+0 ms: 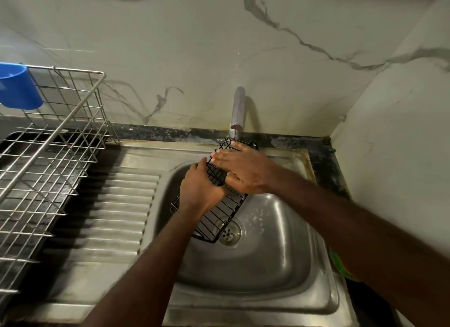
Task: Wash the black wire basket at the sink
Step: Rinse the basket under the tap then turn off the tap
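No legible txt anywhere, no labels, brands, nos. or signs readable

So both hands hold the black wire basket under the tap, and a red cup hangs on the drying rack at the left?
Not quite: the head view shows the cup is blue, not red. Otherwise yes: left hand and right hand hold the black wire basket under the tap, and the cup hangs on the drying rack.
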### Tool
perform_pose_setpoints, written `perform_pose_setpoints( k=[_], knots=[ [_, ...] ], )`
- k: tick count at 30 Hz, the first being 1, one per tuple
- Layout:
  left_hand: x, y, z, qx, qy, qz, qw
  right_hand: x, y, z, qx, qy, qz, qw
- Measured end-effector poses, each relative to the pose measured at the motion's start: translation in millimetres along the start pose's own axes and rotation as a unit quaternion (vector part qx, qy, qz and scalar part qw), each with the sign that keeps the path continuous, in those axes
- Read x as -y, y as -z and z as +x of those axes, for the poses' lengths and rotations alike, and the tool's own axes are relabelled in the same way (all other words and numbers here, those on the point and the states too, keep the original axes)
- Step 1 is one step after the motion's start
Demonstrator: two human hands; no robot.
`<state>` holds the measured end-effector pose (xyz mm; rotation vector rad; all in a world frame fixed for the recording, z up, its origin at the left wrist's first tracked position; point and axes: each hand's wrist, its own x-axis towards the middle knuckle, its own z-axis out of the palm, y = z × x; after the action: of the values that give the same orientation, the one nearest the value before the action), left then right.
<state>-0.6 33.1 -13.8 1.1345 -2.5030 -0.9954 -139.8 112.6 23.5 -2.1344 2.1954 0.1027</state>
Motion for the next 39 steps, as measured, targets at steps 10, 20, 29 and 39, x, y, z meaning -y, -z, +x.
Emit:
perform_pose_setpoints(
  k=[10, 20, 29, 39],
  knots=[
    [3, -9, -10, 0.003, -0.024, 0.009, 1.000, -14, 2, 8, 0.037, -0.123, 0.021, 0.992],
    [2, -3, -2, -0.003, -0.037, 0.031, 0.999, -15, 4, 4, 0.004, -0.082, -0.002, 0.997],
    [11, -7, -11, -0.008, -0.031, 0.005, 0.999, -32, 1, 0, 0.009, -0.164, 0.073, 0.984],
    [15, -4, -7, -0.037, 0.009, -0.031, 0.999, -30, -9, -14, -0.173, -0.210, 0.493, 0.826]
  ],
)
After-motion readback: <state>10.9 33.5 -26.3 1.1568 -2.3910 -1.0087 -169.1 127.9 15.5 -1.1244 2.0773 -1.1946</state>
